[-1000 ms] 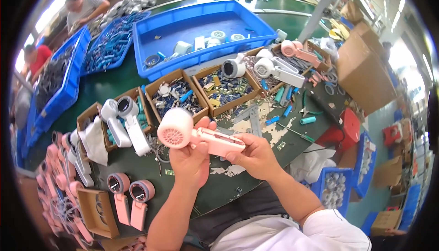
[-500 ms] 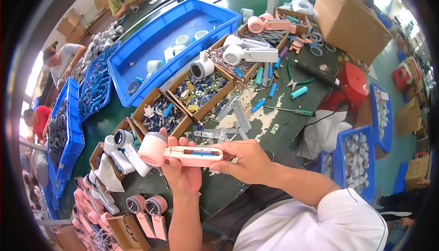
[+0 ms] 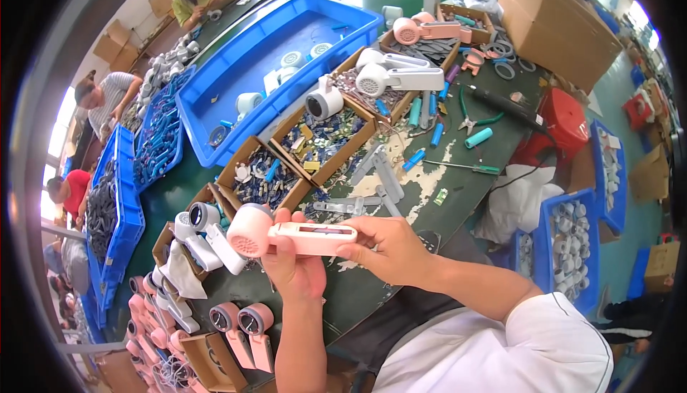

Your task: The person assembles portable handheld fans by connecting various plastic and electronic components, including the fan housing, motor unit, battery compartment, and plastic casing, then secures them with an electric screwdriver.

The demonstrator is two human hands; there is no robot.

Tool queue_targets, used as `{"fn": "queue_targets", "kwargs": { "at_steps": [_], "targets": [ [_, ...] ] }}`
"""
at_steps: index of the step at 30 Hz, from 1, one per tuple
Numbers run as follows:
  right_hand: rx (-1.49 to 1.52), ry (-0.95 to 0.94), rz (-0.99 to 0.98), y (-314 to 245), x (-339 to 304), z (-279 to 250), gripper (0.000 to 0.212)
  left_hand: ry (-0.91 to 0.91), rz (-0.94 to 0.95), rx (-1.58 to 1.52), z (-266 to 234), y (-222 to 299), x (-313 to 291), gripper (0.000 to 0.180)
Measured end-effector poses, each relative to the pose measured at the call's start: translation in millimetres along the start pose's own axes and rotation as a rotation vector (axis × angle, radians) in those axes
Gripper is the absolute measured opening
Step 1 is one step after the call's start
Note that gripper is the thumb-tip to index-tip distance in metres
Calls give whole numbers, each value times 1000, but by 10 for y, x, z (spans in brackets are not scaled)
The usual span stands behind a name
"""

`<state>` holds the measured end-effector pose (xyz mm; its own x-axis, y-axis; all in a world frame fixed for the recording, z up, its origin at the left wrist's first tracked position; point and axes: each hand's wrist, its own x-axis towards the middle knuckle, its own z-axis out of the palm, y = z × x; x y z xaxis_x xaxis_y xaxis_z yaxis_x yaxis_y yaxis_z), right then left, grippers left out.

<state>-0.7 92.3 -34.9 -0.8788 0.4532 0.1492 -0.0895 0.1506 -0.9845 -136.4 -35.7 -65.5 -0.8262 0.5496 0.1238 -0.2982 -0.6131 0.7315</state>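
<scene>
Together, left hand (image 3: 300, 273) beneath and right hand (image 3: 392, 251) at the end clamp 1 pink fan (image 3: 306, 246), seemingly so its slot (image 3: 322, 231) faces up.

From here I see the pink fan (image 3: 292, 232) held nearly level in midair, round grilled head leftward, handle pointing right, its long slot uncovered.
</scene>
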Motion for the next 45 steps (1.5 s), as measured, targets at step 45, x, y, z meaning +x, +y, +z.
{"fn": "queue_targets", "kwargs": {
  "at_steps": [45],
  "targets": [
    [778, -143, 530, 302, -221, 221, 40, -149, -385, 204, 183, -37, -157, 49]
  ]
}}
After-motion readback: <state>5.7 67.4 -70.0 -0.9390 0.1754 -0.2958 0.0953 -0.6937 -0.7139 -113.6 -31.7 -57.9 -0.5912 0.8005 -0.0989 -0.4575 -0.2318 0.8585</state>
